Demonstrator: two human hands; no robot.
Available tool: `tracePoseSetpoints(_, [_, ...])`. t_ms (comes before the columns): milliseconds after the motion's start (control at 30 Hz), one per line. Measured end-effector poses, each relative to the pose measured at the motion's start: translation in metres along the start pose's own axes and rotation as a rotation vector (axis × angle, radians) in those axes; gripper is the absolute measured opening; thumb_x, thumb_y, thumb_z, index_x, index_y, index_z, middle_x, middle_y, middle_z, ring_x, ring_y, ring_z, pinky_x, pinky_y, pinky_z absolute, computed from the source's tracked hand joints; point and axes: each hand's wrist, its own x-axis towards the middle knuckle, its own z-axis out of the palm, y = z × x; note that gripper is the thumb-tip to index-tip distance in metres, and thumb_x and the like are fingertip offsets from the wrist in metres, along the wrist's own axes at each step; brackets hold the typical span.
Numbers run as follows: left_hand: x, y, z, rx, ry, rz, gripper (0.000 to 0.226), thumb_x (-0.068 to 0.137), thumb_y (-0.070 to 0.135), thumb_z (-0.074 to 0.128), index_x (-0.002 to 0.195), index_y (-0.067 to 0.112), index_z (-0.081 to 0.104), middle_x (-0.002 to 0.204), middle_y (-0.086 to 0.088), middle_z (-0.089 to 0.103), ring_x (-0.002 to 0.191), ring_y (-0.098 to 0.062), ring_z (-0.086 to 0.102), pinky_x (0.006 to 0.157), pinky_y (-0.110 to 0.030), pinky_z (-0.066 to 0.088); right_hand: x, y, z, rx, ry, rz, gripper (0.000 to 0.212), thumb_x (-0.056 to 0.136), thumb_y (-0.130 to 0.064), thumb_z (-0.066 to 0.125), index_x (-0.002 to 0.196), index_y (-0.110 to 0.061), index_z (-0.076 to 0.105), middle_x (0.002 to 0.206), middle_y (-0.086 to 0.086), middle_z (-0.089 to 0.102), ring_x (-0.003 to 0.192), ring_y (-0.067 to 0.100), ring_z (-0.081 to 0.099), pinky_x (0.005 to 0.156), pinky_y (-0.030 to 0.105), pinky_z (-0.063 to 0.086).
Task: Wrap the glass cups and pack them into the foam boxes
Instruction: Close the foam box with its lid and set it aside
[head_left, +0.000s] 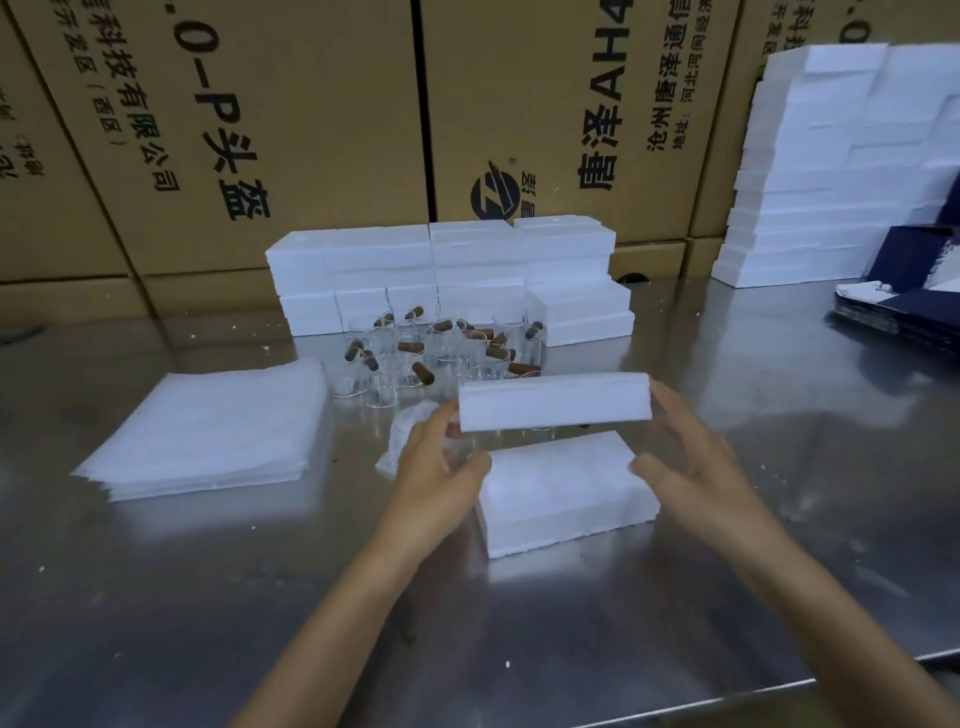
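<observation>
A white foam box base (566, 499) lies on the steel table in front of me. Above it I hold its foam lid (556, 402) lifted by both ends: my left hand (441, 467) pinches the left end and my right hand (691, 457) grips the right end. Behind the lid stands a cluster of several clear glass cups (441, 353) with brown wooden handles. A stack of white foam wrap sheets (208, 441) lies to the left. One crumpled wrap piece (400, 441) sits by my left hand.
Stacked closed foam boxes (447, 275) line the back of the steel table (156, 597). A tall foam pile (841, 166) stands at the far right beside dark blue cartons (904, 306). Brown cardboard boxes (260, 130) wall off the rear. The table's front edge runs at lower right.
</observation>
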Motion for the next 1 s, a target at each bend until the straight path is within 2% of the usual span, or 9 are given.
tracePoseSetpoints(100, [0.037,0.006,-0.002,0.019,0.045,0.058,0.047,0.095,0.018,0.063,0.126,0.052,0.052,0.115,0.011,0.054,0.097,0.003,0.057,0.072,-0.019,0.050,0.038,-0.008,0.007,0.048,-0.021,-0.006,0.076,0.090,-0.017,0.054,0.146,-0.058,0.024,0.137,-0.013,0.047,0.137,0.015,0.033,0.105,0.041,0.043])
tracePoseSetpoints(200, [0.072,0.005,-0.006,0.166,0.081,0.071,0.050,0.095,0.016,0.059,0.141,0.034,0.050,0.120,0.011,0.055,0.107,-0.011,0.056,0.086,-0.027,0.042,0.079,-0.010,0.021,0.028,-0.048,0.063,0.070,0.094,-0.022,0.053,0.151,-0.049,0.023,0.132,-0.004,0.049,0.136,0.018,0.028,0.097,0.025,0.039])
tracePoseSetpoints(300, [0.090,-0.007,-0.009,0.296,0.043,0.010,0.052,0.096,0.022,0.060,0.145,0.030,0.046,0.131,0.009,0.059,0.121,-0.018,0.055,0.105,-0.036,0.043,0.104,-0.001,0.035,-0.121,-0.128,0.169,0.061,0.096,-0.029,0.049,0.152,-0.042,0.027,0.142,0.006,0.046,0.144,0.027,0.017,0.115,0.041,0.022])
tracePoseSetpoints(400, [0.098,-0.017,-0.019,0.447,-0.007,-0.011,0.055,0.094,0.035,0.063,0.146,0.032,0.045,0.140,0.006,0.058,0.123,-0.017,0.057,0.104,-0.036,0.043,0.112,0.008,0.040,-0.212,-0.202,0.234,0.054,0.096,-0.035,0.048,0.149,-0.042,0.035,0.155,0.007,0.035,0.149,0.029,0.007,0.121,0.045,0.014])
tracePoseSetpoints(600, [0.084,-0.039,-0.051,0.413,-0.216,-0.030,0.076,0.072,0.045,0.088,0.134,0.037,0.044,0.129,0.023,0.048,0.119,-0.004,0.047,0.088,-0.017,0.041,0.096,0.021,0.027,-0.069,-0.054,0.144,0.043,0.094,-0.033,0.054,0.137,-0.030,0.051,0.140,-0.002,0.049,0.141,0.021,0.033,0.114,0.044,0.034])
tracePoseSetpoints(767, [0.073,-0.051,-0.056,0.336,-0.080,0.014,0.059,0.079,0.022,0.085,0.131,0.029,0.056,0.129,0.007,0.057,0.120,-0.015,0.055,0.093,-0.025,0.047,0.037,0.032,0.004,-0.125,-0.126,0.009,0.046,0.078,-0.058,0.068,0.120,-0.046,0.054,0.123,-0.025,0.046,0.131,0.008,0.037,0.110,0.034,0.036])
tracePoseSetpoints(867, [0.065,-0.045,-0.059,0.340,0.055,0.042,0.057,0.079,0.024,0.085,0.130,0.026,0.061,0.122,0.009,0.058,0.113,-0.013,0.056,0.079,-0.013,0.043,0.004,0.035,-0.001,-0.167,-0.162,-0.080,0.063,0.061,-0.084,0.061,0.117,-0.055,0.053,0.124,-0.035,0.040,0.124,-0.005,0.033,0.102,0.018,0.029])
tracePoseSetpoints(933, [0.058,-0.033,-0.059,0.345,0.170,0.093,0.058,0.078,0.030,0.085,0.131,0.029,0.062,0.119,0.014,0.057,0.108,-0.009,0.054,0.074,-0.006,0.041,-0.011,0.035,0.006,-0.157,-0.204,-0.137,0.073,0.056,-0.087,0.061,0.119,-0.053,0.055,0.125,-0.038,0.038,0.124,-0.013,0.028,0.096,0.004,0.026])
tracePoseSetpoints(1000, [0.051,-0.017,-0.057,0.303,0.173,0.151,0.057,0.077,0.034,0.086,0.129,0.034,0.063,0.120,0.020,0.059,0.109,-0.006,0.055,0.081,-0.007,0.044,-0.017,0.033,0.014,-0.107,-0.229,-0.137,0.073,0.056,-0.082,0.068,0.120,-0.048,0.057,0.126,-0.038,0.041,0.127,-0.014,0.028,0.095,0.004,0.028])
